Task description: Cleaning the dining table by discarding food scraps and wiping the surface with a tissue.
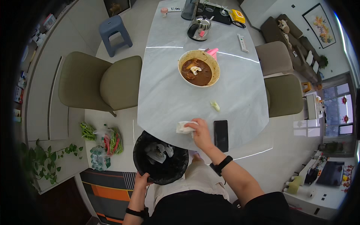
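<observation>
My right hand (200,134) presses a crumpled white tissue (184,127) against the near left part of the marble-look table (168,98). By its wrist lies a black smartphone (221,135). My left hand (143,180) grips the rim of a black-lined trash bin (180,166) at the table's near edge; crumpled tissues and plastic show inside. Beyond the phone is a small pale green vegetable scrap (215,105). Farther back stands a white bowl (215,69) of brown stew or sauce with a crumpled white piece on top, and a pink item (213,52) behind it.
A steel kettle (200,28), a black tray (218,17), a yellow wipes pack (238,16) and a power strip (242,43) are toward the far end. Chairs (121,83) flank the table. Bagged vegetables (112,140) and bottles (98,159) stand on the floor at left.
</observation>
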A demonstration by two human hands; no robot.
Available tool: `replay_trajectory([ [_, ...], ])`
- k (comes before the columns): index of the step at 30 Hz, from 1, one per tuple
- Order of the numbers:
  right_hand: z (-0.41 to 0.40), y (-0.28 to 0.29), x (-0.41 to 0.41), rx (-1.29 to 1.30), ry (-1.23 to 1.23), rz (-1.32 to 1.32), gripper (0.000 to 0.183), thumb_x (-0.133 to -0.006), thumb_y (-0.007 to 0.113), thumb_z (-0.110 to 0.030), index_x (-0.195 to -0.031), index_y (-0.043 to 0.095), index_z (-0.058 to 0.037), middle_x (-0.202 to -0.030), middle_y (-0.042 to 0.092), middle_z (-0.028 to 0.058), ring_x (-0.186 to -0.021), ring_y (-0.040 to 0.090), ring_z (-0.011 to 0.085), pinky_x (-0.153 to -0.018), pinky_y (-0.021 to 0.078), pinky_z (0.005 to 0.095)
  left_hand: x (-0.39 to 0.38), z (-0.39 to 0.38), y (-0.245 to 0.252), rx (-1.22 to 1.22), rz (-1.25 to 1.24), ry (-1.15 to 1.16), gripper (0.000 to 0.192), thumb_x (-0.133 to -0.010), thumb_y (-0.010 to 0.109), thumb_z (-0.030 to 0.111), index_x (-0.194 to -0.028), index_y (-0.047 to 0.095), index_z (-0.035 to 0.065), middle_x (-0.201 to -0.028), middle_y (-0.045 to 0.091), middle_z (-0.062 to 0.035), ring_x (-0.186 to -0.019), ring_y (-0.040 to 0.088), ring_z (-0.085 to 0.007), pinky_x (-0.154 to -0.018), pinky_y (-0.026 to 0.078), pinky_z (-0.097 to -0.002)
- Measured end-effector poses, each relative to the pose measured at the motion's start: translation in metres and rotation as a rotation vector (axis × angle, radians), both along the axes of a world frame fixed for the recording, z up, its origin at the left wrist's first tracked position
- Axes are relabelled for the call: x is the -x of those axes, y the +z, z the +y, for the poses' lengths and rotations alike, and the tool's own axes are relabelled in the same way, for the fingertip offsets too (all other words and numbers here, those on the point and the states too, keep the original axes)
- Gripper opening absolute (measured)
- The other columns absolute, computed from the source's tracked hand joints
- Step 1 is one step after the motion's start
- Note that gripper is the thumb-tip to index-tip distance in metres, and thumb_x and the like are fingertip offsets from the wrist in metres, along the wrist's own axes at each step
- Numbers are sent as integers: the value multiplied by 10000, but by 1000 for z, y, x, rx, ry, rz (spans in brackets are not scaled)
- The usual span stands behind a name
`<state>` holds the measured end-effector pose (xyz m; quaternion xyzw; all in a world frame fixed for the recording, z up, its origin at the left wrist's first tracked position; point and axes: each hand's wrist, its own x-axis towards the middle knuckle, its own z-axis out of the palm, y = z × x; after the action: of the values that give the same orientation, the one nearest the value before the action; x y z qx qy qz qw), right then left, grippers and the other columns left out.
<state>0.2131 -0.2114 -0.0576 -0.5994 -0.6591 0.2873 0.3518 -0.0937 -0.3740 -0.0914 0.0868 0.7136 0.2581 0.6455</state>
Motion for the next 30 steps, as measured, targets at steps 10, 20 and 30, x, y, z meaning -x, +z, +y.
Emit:
replay_trajectory([
  [10, -33, -48, -44, -23, 258, 26, 388, -605, 474, 157, -807, 641, -130, -921, 558, 94, -897, 473, 335, -788, 386, 397, -107, -57, -5, -6, 63, 195, 419, -783, 506, 33, -1199, 454, 24, -969, 616, -141, -757, 665, -246, -600, 600, -367],
  [20, -125, -45, -44, 207, 905, 398, 380, -625, 485, 145, -844, 649, -119, -966, 552, 75, -966, 477, 317, -860, 394, 386, -200, -115, -1, -46, 106, 349, 414, -796, 500, 47, -1206, 456, 18, -950, 628, -128, -763, 673, -246, -587, 594, -349],
  [30, -130, 29, -127, 77, 881, 380, 423, -655, 470, 141, -959, 622, -112, -1042, 525, 73, -991, 471, 299, -890, 398, 368, -279, -200, -10, -122, 83, 575, 509, -773, 464, 17, -1276, 389, 22, -1051, 596, -178, -813, 675, -305, -617, 611, -426],
])
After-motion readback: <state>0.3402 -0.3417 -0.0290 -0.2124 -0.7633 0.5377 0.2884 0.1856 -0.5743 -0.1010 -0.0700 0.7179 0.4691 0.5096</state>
